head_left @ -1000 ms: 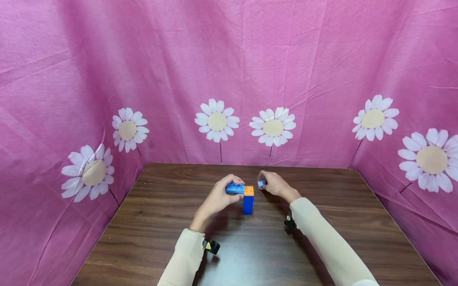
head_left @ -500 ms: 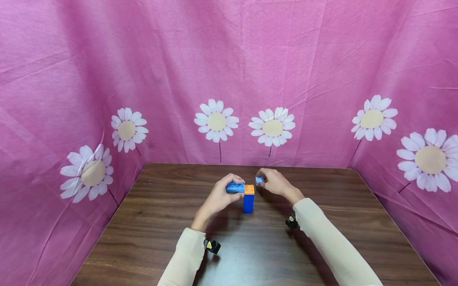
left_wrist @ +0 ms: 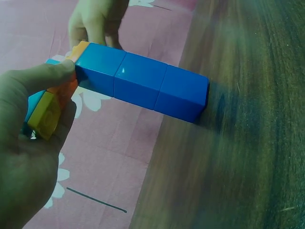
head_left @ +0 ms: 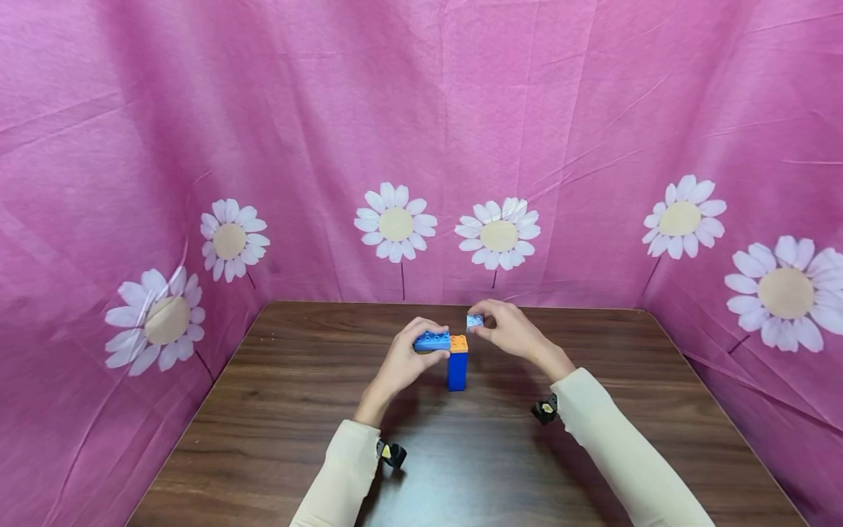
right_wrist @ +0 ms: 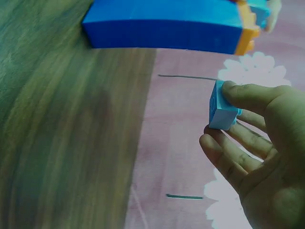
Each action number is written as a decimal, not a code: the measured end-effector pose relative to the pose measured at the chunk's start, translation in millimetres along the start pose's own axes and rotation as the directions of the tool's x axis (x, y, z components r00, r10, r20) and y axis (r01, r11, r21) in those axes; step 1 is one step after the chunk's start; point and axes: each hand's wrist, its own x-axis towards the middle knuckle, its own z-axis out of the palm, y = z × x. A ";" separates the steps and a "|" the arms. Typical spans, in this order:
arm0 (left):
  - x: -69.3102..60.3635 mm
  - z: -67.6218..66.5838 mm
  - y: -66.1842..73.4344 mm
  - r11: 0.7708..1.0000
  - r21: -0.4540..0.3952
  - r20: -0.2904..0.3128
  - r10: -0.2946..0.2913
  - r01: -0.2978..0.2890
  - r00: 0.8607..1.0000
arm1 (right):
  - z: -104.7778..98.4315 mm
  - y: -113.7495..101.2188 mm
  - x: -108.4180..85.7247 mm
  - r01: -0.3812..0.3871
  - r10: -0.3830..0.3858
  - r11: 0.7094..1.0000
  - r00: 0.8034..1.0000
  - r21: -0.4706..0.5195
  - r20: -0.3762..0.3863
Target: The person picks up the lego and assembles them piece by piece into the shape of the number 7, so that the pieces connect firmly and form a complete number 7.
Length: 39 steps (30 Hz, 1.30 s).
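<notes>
Upright on the table stands a tower of dark blue bricks (head_left: 457, 372) with an orange brick (head_left: 459, 342) on top. A longer, lighter blue studded brick (head_left: 431, 340) juts left from the tower's top. My left hand (head_left: 403, 360) grips this jutting part between thumb and fingers. Beneath it, the left wrist view shows a yellow brick (left_wrist: 45, 115), partly hidden by the hand. Right of the tower and slightly above its top, my right hand (head_left: 516, 335) pinches a small light blue brick (right_wrist: 222, 107) between thumb and fingers, apart from the tower.
The brown wooden table (head_left: 276, 439) reaches back to a pink curtain (head_left: 435, 110) printed with white daisies, which also encloses both sides. Each wrist wears a small black camera, such as the left wrist camera (head_left: 393, 454).
My right hand has lifted the small light blue brick and moved it slightly left, to above the tower's top level. My left hand keeps its grip, almost unmoved.
</notes>
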 end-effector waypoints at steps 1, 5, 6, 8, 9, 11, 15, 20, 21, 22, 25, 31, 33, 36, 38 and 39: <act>0.0 0.4 0.0 1.000 0.004 -0.003 0.000 0.000 1.000 | -2.1 -2.7 -1.5 0.000 0.000 1.000 1.000 0.001 -0.001; 0.4 1.8 2.1 1.000 0.019 0.000 -0.022 0.022 1.000 | -7.8 -11.0 -6.5 -0.007 0.007 1.000 1.000 0.013 0.001; 0.5 2.3 2.5 0.999 0.019 0.003 -0.034 0.034 0.999 | -8.7 -12.9 -7.8 -0.006 0.006 1.000 1.000 0.020 0.001; 0.7 3.2 3.4 0.998 0.006 0.010 -0.062 0.062 0.998 | -10.2 -17.3 -10.7 -0.001 0.000 0.999 1.000 0.037 0.003; 0.8 3.8 3.7 0.997 -0.004 0.013 -0.075 0.075 0.997 | -11.0 -19.7 -12.4 0.004 -0.004 0.999 1.000 0.046 0.005; 0.7 4.7 3.6 0.994 -0.031 0.017 -0.107 0.107 0.994 | -12.3 -24.9 -15.5 0.014 -0.014 0.998 1.000 0.062 0.010; -0.2 6.8 0.4 0.985 -0.088 0.026 -0.146 0.148 0.989 | -14.4 -33.9 -20.3 0.029 -0.030 0.997 0.999 0.068 0.015; -2.0 8.3 -4.0 0.962 -0.205 0.028 -0.180 0.182 0.983 | -18.4 -41.8 -24.3 0.027 -0.028 0.998 0.999 0.053 0.016; -2.4 8.5 -4.6 0.955 -0.229 0.026 -0.188 0.189 0.982 | -19.4 -43.2 -25.0 0.027 -0.028 0.998 0.999 0.050 0.017; -2.8 8.8 -5.2 0.947 -0.252 0.023 -0.198 0.198 0.980 | -20.3 -44.6 -25.6 0.029 -0.030 0.998 0.999 0.048 0.018; -3.6 10.0 -7.2 0.926 -0.306 0.017 -0.227 0.221 0.974 | -22.2 -48.4 -27.0 0.046 -0.047 0.998 0.999 0.037 0.023; -3.8 12.5 -10.5 0.897 -0.372 0.007 -0.256 0.240 0.967 | -20.9 -52.5 -28.2 0.101 -0.100 0.994 0.994 -0.029 0.031; -3.6 13.0 -11.2 0.895 -0.376 0.003 -0.256 0.238 0.967 | -18.6 -51.5 -28.0 0.118 -0.117 0.992 0.993 -0.043 0.032; -3.2 13.6 -11.8 0.899 -0.370 0.000 -0.253 0.235 0.967 | -14.8 -49.7 -28.2 0.148 -0.147 0.988 0.989 -0.050 0.032; -2.9 14.0 -12.0 0.901 -0.367 -0.002 -0.251 0.233 0.968 | -12.0 -48.1 -28.6 0.164 -0.163 0.985 0.986 -0.050 0.038; -2.9 14.1 -11.9 0.901 -0.366 -0.003 -0.251 0.232 0.968 | -10.7 -47.2 -28.9 0.172 -0.170 0.984 0.985 -0.048 0.041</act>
